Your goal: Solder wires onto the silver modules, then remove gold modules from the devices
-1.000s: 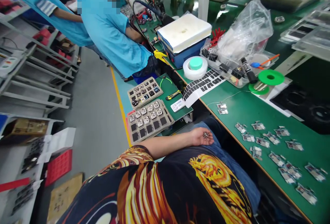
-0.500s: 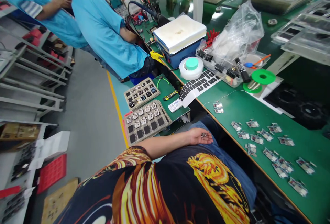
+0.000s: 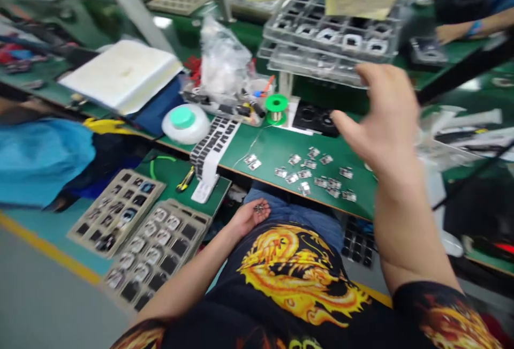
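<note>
My left hand [image 3: 249, 217] rests palm up by my lap, its fingers loosely curled around a small heap of tiny metal parts [image 3: 259, 209], too small to name. My right hand [image 3: 387, 116] is raised over the right side of the green bench, thumb and fingers apart, with nothing seen between them. Its fingertips overlap the right edge of the stacked clear plastic trays [image 3: 317, 65] in view; whether they touch cannot be told. Several small silvery modules [image 3: 308, 164] lie scattered on the bench below and left of that hand.
A green solder-wire spool [image 3: 277, 104] stands near a plastic bag [image 3: 223, 52]. White tape with a teal core [image 3: 182, 118] lies beside a sheet of black stickers [image 3: 214, 140]. At left, compartment trays [image 3: 172, 239] hold parts near a yellow cutter [image 3: 185, 179]. A co-worker's blue shirt [image 3: 40, 161] is close.
My view has swung to the right along the bench. My right hand has come into sight, raised by the clear trays. The left hand still holds the tiny parts by my lap.
</note>
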Tool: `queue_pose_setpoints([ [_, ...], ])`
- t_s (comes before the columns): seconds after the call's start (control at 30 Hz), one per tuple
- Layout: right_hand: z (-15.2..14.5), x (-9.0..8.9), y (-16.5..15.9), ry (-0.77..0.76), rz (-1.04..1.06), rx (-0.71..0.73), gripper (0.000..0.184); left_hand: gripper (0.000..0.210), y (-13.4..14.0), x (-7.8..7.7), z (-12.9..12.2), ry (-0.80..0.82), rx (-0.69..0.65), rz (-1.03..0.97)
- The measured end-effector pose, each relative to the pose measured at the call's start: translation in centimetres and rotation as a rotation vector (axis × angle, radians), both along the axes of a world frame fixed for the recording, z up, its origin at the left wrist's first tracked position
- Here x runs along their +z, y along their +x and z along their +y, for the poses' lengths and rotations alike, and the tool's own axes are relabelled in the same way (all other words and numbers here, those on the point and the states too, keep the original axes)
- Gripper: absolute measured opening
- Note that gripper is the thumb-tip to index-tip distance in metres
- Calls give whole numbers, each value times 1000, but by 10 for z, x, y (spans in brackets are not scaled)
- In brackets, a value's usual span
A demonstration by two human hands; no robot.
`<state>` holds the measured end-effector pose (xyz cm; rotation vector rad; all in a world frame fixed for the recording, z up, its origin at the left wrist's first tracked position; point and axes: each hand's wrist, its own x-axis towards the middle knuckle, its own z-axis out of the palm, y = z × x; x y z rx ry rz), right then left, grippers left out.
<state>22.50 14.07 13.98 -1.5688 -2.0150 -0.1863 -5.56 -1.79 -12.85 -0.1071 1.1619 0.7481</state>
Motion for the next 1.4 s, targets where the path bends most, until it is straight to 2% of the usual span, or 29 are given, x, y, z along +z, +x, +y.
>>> queue_pose_setpoints([
  [0.07,21,1,10,-24,-58,61,86,13,-2,4,-2,30,-11,21],
  [0.13,43,1,11,-48,-98,63,88,8,-5,9,-7,56,-18,39],
  [0.2,60,2,7,-57,-132,63,88,13,-7,14,-12,70,-29,60],
  [0.37,79,7,-5,-67,-155,53,75,18,-19,27,-20,73,-70,123],
  [0.47,88,8,-9,-72,-176,9,64,18,-30,45,-23,79,-86,171],
  [0.53,92,11,-11,-82,-205,-19,59,17,-37,66,-25,92,-102,187],
  [0.6,92,19,-11,-85,-252,-39,57,15,-42,94,-25,115,-140,175],
  [0.73,89,46,-10,-56,-360,-49,53,13,-38,167,-8,262,-345,106],
  [0.83,90,67,-8,-60,-401,-23,49,5,-25,220,28,414,-530,150],
  [0.9,95,78,-7,-76,-423,-21,47,5,-14,248,62,547,-652,242],
  [1.0,105,88,-5,-93,-454,-45,47,18,4,277,125,721,-784,446],
  [1.07,112,92,-4,-85,-459,-49,45,19,15,292,172,836,-810,579],
  [1.23,123,98,-2,-57,-454,-45,44,11,43,317,280,1104,-749,779],
  [1.33,125,103,-2,-75,-457,-55,42,7,55,315,334,1204,-743,1011],
  [1.4,124,107,-2,-76,-439,-49,42,27,61,306,369,1260,-734,1194],
])
